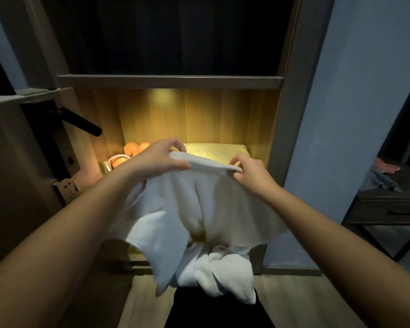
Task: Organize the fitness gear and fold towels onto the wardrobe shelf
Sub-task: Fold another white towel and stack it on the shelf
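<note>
I'm holding a white towel (199, 209) up in front of the lit wardrobe shelf (168, 82), both hands at its top edge. My left hand (160, 159) is pinching the left end of that edge, grip closed on the towel, thumb under and fingers over. My right hand (252, 172) is pinching the right end the same way, grip closed on the towel. The top edge is running between the two hands, slightly sagging, sloping down toward the right. The rest of the towel is hanging below in loose folds, a left flap drooping low. Under it, more white cloth (223, 268) is lying bunched up, resting on something dark; can't tell if it's the same towel or another one. Inside the lit compartment, a folded towel (217, 150) is lying flat at the back right, looking yellow under the light. At back left, orange dumbbells (137, 147) are sitting next to a pale looped band or rope (115, 159); can't tell which. A door (21, 174) with a black handle (81, 121) is standing open on the left. On the far right, a dark side table (386, 209) with a drawer is standing beside the wall.
</note>
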Available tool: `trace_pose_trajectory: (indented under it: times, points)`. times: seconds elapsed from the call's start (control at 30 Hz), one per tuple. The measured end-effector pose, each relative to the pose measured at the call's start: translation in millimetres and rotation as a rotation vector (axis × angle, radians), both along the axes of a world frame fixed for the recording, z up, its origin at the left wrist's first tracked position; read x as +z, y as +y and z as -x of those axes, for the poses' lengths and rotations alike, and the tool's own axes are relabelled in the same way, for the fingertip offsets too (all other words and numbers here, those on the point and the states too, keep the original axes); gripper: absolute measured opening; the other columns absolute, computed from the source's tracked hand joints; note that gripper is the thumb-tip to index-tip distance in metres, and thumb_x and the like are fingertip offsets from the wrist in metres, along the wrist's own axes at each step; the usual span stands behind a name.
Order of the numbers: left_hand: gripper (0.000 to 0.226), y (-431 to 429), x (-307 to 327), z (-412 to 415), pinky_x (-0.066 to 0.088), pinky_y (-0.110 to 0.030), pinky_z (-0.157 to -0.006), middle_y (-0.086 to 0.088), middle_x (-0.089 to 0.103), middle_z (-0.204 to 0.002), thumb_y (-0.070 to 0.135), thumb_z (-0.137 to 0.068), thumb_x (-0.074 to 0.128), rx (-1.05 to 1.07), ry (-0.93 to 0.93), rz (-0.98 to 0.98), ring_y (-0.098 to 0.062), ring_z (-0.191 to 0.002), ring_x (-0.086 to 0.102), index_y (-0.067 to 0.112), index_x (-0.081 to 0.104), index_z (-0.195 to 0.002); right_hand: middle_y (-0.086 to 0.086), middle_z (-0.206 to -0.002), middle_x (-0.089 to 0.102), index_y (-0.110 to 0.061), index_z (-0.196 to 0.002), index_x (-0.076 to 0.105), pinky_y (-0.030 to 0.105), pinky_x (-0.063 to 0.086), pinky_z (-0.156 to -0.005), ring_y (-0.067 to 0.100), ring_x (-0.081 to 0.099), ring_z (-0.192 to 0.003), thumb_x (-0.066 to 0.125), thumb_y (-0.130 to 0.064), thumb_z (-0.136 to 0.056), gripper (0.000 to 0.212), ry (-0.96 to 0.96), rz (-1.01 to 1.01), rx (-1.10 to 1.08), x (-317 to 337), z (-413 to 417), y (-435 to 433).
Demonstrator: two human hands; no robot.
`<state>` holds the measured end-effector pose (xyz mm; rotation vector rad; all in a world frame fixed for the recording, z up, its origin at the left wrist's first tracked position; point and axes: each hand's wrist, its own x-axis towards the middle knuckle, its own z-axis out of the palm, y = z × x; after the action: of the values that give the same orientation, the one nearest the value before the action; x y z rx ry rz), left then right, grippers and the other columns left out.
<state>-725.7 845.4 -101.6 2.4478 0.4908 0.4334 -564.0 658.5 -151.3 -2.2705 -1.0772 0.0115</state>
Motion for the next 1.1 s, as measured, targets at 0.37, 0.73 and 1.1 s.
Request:
trace_pose_trajectory:
  times: [0.37,0.73,1.1]
  points:
    - [0.027,-3.7,-20.0,3.6,0.042,-0.029,-0.07,0.004,0.062,-0.093,0.047,-0.089,0.061,-0.033,0.251,-0.197,-0.015,-0.089,0.058,0.021,0.062,-0.095,0.003,-0.088,0.07,-0.013,-0.09,0.072,0.039,0.052,-0.074,0.022,0.061,-0.086,0.049,-0.003,-0.087,0.025,-0.084,-0.105,0.146,36.6,14.4,-10.7]
    - [0.018,1.1,-3.0,9.2,0.032,-0.033,-0.065,-0.011,0.053,-0.064,0.022,-0.057,0.038,0.222,-0.303,0.201,-0.022,-0.073,0.044,0.012,0.053,-0.059,0.001,-0.074,0.06,-0.016,-0.073,0.063,0.031,0.044,-0.065,0.018,0.056,-0.075,0.056,-0.014,-0.093,0.021,0.016,0.089,0.176,26.1,6.6,-16.7]
    - [0.018,-33.4,-11.3,2.0,0.045,-0.036,-0.074,0.008,0.064,-0.078,0.038,-0.08,0.055,-0.132,-0.137,-0.038,-0.014,-0.082,0.06,0.027,0.068,-0.085,-0.003,-0.083,0.068,-0.015,-0.092,0.073,0.033,0.051,-0.073,0.012,0.061,-0.08,0.067,-0.019,-0.087,0.008,-0.052,-0.214,0.378,54.1,49.4,8.7]
